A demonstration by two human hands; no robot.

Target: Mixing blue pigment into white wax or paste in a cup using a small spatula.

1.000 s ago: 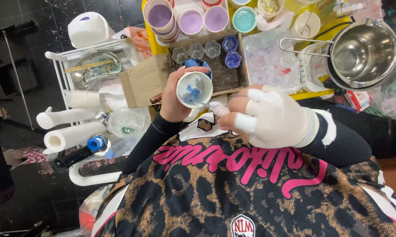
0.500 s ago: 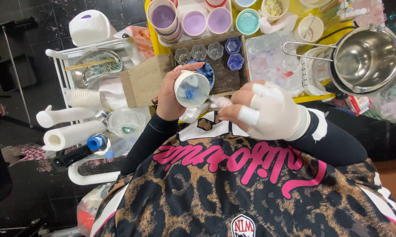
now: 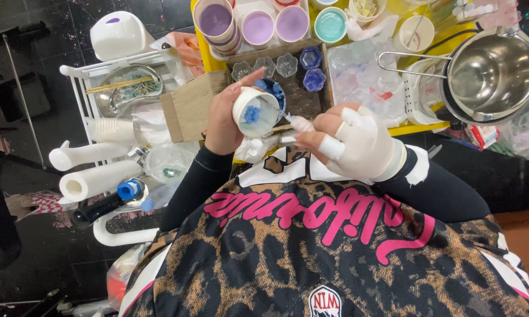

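1. The left hand [image 3: 220,120] holds a small white cup [image 3: 255,111] tipped on its side, with its open mouth facing up at the camera. The grip is closed around the cup, and there is blue stuff at the bottom of it
2. The right hand [image 3: 358,147] has white wraps on it and pinches a thin stick [image 3: 282,128]. That grip is closed on the stick, and the far end of the stick goes in behind the cup, where it is hidden
3. I think the blue stuff could spill. The cup is tipped a lot, and a hard poke with the stick could push some over the rim onto the crumpled white paper [image 3: 255,148] or the spotted shirt [image 3: 311,252] just below
4. I think the cup could slip too, because only the fingers hold it and it rests on nothing
5. There is not much room. Small clear moulds [image 3: 276,66] and two blue ones [image 3: 311,67] sit just behind the cup on the yellow worktop [image 3: 203,44]
6. A row of purple and teal cups [image 3: 258,26] stands near the far edge, so a big reach could knock them
7. A big metal pot [image 3: 490,73] sits on the right, with its wire handle poking toward the hands
8. The most open space is close to the body, between the hands and the shirt
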